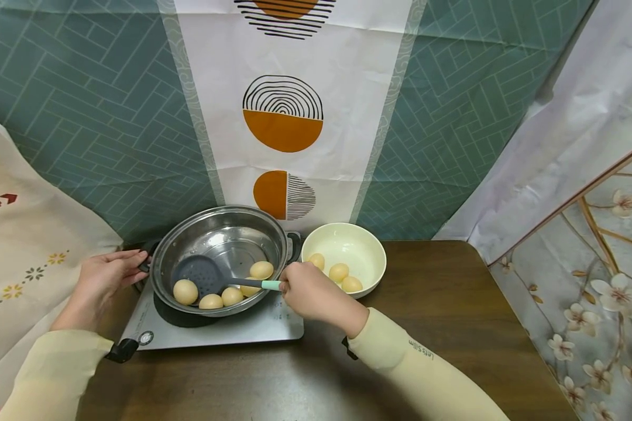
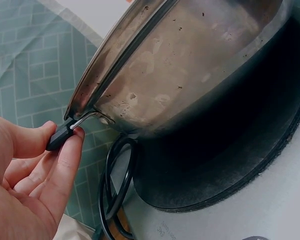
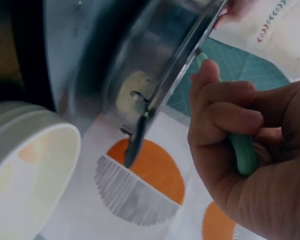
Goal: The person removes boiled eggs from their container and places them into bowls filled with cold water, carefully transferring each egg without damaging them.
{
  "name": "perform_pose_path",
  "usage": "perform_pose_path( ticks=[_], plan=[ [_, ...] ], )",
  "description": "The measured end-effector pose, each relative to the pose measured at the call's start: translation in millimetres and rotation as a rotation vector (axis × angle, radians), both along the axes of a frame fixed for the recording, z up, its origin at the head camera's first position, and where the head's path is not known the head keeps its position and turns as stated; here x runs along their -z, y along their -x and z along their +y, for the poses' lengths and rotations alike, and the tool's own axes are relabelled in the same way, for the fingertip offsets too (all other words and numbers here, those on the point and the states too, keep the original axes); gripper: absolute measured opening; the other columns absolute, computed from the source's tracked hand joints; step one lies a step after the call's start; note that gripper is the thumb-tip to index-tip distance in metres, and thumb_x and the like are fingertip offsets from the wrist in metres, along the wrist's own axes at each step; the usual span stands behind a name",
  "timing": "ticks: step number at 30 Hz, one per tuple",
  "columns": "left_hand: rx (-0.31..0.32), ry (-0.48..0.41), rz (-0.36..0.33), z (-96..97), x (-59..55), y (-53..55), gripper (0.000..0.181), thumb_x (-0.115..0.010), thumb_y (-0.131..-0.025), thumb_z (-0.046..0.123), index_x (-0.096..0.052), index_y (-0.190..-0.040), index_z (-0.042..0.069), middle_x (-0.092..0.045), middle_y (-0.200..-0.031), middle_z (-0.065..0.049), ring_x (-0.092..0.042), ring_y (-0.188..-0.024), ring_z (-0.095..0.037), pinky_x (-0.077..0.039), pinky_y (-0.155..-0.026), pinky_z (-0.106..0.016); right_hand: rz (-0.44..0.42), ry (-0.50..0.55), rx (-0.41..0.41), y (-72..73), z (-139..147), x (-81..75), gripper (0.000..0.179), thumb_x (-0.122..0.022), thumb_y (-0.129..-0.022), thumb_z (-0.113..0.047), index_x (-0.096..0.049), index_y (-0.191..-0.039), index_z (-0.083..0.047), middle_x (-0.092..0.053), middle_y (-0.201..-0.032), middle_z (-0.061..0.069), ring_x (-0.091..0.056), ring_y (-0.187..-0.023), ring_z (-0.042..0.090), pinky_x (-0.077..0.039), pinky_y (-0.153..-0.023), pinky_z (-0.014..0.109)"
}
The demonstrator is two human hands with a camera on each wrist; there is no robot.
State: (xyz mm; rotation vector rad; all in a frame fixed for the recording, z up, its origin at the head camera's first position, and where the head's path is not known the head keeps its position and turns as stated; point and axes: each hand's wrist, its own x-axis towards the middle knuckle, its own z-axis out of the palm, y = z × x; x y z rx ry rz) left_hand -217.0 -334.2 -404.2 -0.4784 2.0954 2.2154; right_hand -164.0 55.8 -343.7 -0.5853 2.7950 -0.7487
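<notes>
A wide steel pan (image 1: 247,242) tilts toward the near side, its left part raised off the cooktop. My left hand (image 1: 102,283) pinches the pan's black side handle (image 2: 60,137) between thumb and fingers. My right hand (image 1: 316,295) grips the mint-green handle (image 3: 242,152) of a grey slotted skimmer (image 1: 197,275), fingers curled round it. The skimmer's head lies inside the pan among several eggs (image 1: 210,301), gathered along the near wall; I see none on it. Right of the pan, a cream bowl (image 1: 366,254) holds 3 visible eggs (image 1: 339,272), partly behind my right hand.
Under the pan is a silver cooktop (image 1: 226,333) with a black round plate (image 2: 190,190). A black cord (image 2: 107,185) loops beside it. All stand on a brown wooden table (image 1: 426,280) against a patterned backdrop (image 1: 342,146).
</notes>
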Motion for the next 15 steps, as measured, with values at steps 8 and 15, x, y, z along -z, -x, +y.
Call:
perform_pose_path(
  ticks=[8, 15],
  plan=[
    [0.010, -0.008, 0.023, 0.8, -0.5, -1.1, 0.007, -0.074, -0.080, 0.016, -0.070, -0.082, 0.021, -0.069, -0.074, 0.008, -0.066, -0.064, -0.007, -0.060, -0.061, -0.023, -0.174, 0.162, 0.051, 8.1, 3.4, 6.3, 0.019, -0.055, -0.091, -0.007, -0.069, -0.079, -0.011, -0.064, -0.074, -0.002, -0.048, -0.054, 0.008, -0.040, -0.043, 0.017],
    [0.010, -0.011, 0.025, 0.7, -0.7, -1.2, 0.006, -0.074, -0.080, 0.017, -0.070, -0.082, 0.021, -0.070, -0.075, 0.008, -0.067, -0.064, -0.007, -0.060, -0.061, -0.023, -0.173, 0.212, 0.067, 11.0, 6.9, 4.6, 0.019, -0.053, -0.093, -0.009, -0.069, -0.083, -0.009, -0.069, -0.081, 0.007, -0.048, -0.055, 0.009, -0.040, -0.045, 0.017]
  ],
)
